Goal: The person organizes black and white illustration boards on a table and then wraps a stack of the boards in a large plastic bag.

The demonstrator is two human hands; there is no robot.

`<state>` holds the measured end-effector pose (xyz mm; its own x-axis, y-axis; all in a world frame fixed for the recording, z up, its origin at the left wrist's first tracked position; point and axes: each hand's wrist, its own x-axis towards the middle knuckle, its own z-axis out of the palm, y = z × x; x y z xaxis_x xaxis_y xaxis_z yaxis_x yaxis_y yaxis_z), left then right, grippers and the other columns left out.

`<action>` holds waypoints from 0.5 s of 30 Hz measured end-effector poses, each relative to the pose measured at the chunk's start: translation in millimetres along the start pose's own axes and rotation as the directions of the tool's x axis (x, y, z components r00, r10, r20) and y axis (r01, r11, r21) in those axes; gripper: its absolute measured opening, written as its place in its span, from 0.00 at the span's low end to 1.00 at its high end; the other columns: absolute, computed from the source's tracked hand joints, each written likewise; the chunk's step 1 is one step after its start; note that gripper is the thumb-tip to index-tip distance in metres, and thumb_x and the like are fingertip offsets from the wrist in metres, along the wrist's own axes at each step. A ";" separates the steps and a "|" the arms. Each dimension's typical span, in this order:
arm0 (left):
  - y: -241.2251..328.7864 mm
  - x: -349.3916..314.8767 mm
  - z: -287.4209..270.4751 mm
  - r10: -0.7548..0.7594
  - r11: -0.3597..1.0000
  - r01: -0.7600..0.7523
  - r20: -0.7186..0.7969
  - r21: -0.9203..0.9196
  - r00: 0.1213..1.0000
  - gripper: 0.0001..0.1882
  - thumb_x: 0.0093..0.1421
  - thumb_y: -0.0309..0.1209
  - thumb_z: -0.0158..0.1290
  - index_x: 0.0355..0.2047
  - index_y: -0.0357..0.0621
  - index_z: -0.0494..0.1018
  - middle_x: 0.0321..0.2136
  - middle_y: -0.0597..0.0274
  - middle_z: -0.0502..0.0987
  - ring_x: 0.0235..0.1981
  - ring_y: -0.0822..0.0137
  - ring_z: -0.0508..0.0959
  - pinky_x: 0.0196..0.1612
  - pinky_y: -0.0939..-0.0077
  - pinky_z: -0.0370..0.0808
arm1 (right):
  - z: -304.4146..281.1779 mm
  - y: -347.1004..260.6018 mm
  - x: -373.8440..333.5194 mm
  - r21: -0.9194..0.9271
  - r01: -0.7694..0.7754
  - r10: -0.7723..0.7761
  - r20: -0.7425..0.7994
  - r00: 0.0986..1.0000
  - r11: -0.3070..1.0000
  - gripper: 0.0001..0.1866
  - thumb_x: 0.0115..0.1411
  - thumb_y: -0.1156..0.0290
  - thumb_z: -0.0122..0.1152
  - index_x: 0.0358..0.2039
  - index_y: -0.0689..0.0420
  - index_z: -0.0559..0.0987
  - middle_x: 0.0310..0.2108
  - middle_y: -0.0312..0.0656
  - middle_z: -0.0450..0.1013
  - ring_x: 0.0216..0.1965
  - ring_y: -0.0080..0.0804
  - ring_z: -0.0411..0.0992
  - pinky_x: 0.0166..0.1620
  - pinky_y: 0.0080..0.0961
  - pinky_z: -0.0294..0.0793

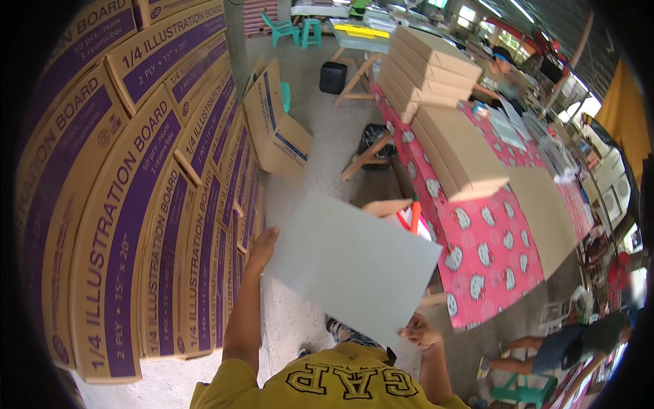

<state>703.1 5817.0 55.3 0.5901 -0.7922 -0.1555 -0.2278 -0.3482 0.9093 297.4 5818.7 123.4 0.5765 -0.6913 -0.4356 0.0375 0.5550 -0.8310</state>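
A pale grey board (354,262) is held out in front of my body, tilted; whether it is one sheet or a thin stack I cannot tell. My left hand (263,249) is closed on its left edge, with the fingers partly hidden. At the near right corner, my right hand (420,332) pinches the board between thumb and fingers. Part of the floor and my feet lie hidden beneath it.
Stacked brown cartons with purple bands (122,266) form a wall on the left. An open carton (276,129) leans beyond them. To the right, a table with a pink patterned cloth (480,255) bears brown boxes (460,150). One person (501,75) works behind it; another (572,347) stands lower right.
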 end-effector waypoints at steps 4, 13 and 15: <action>-38.6 76.1 -18.3 0.018 0.998 -0.016 0.037 -0.062 0.999 0.22 0.58 0.43 0.40 0.43 0.36 0.67 0.40 0.56 0.70 0.43 0.67 0.68 0.46 0.77 0.62 | -17.0 -21.6 106.8 -0.035 -0.024 0.033 0.282 0.959 0.999 0.19 0.37 0.77 0.64 0.34 0.63 0.72 0.15 0.27 0.63 0.14 0.12 0.56 0.16 0.12 0.50; 35.2 195.0 -43.5 -0.418 0.887 0.285 -0.368 -0.364 0.831 0.18 0.57 0.40 0.44 0.38 0.37 0.69 0.31 0.63 0.72 0.32 0.72 0.69 0.37 0.79 0.66 | -20.0 -128.3 364.7 -0.093 -0.006 0.056 0.541 0.839 0.996 0.45 0.27 0.65 0.73 0.49 0.63 0.63 0.43 0.39 0.66 0.45 0.29 0.62 0.48 0.25 0.60; 34.8 236.2 -38.5 -0.479 0.845 0.298 -0.380 -0.444 0.791 0.16 0.56 0.39 0.45 0.35 0.37 0.70 0.30 0.63 0.71 0.31 0.73 0.68 0.34 0.79 0.66 | 21.0 -172.0 402.0 0.159 -0.074 -0.020 0.523 0.852 0.985 0.48 0.27 0.65 0.73 0.51 0.62 0.60 0.46 0.40 0.64 0.47 0.29 0.61 0.49 0.25 0.59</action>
<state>864.4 5637.1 65.0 0.8706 -0.2691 -0.4119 0.3274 -0.3081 0.8932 539.9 5455.1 98.5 0.9173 -0.3584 -0.1737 0.1237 0.6710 -0.7310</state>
